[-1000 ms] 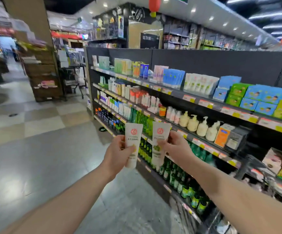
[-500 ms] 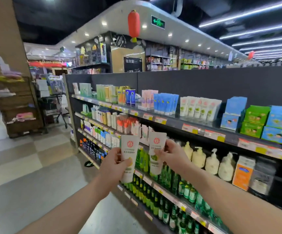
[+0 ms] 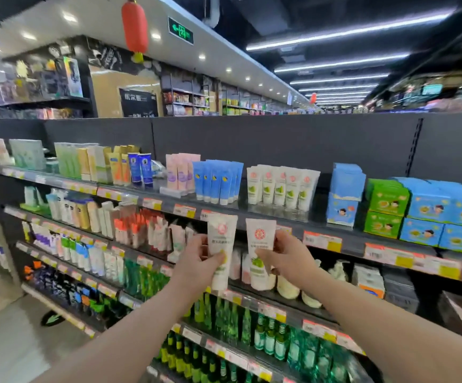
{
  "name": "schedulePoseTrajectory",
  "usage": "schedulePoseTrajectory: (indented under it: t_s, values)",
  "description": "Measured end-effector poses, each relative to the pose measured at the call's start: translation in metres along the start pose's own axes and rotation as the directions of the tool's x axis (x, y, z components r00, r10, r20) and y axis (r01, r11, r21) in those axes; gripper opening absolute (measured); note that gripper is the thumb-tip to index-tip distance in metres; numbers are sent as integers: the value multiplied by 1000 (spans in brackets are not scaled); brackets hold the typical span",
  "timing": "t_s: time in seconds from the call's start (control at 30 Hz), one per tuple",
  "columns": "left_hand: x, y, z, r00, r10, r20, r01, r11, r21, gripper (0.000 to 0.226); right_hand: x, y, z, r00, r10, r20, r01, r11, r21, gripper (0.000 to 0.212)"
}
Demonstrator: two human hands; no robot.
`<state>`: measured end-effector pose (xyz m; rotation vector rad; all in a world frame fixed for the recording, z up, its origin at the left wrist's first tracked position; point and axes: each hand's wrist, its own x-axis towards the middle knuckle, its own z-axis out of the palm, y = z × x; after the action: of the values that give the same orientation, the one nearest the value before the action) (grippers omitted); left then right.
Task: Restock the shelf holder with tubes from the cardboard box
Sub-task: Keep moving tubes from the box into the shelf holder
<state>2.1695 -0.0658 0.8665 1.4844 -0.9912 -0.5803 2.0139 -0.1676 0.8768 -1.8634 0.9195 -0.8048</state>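
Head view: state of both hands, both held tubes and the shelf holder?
Left hand, grips left tube.
Right hand, grips right tube.
Left tube, upright, cap down, in the air.
Right tube, upright, cap down, beside it, apart.
Holder, on top shelf, five tubes in front row, standing cap down.

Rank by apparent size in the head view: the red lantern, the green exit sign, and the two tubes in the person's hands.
1. The left tube in the left hand and right tube in the right hand: alike, nearest the camera.
2. red lantern
3. green exit sign
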Motion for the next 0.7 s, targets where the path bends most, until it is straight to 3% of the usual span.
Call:
schedulePoseTrajectory:
  t_s: [0.27, 0.43, 0.57, 0.7]
  values:
    - [134, -3, -11, 982, 111, 155, -106, 994, -39, 27, 93, -13, -7, 944, 45, -326, -69, 996, -64, 33]
    - [194, -13, -3, 952, 180, 247, -151, 980, -133, 31, 121, -2, -16, 879, 97, -467, -123, 992, -24, 23]
    - [218, -23, 21, 932, 140, 333, -87, 982, -170, 29, 137, 8, -38, 814, 113, -569, -215, 970, -115, 18]
    - [242, -26, 36, 919, 168, 356, -123, 982, -146, 28, 165, 8, -59, 773, 86, -628, -230, 961, -151, 12]
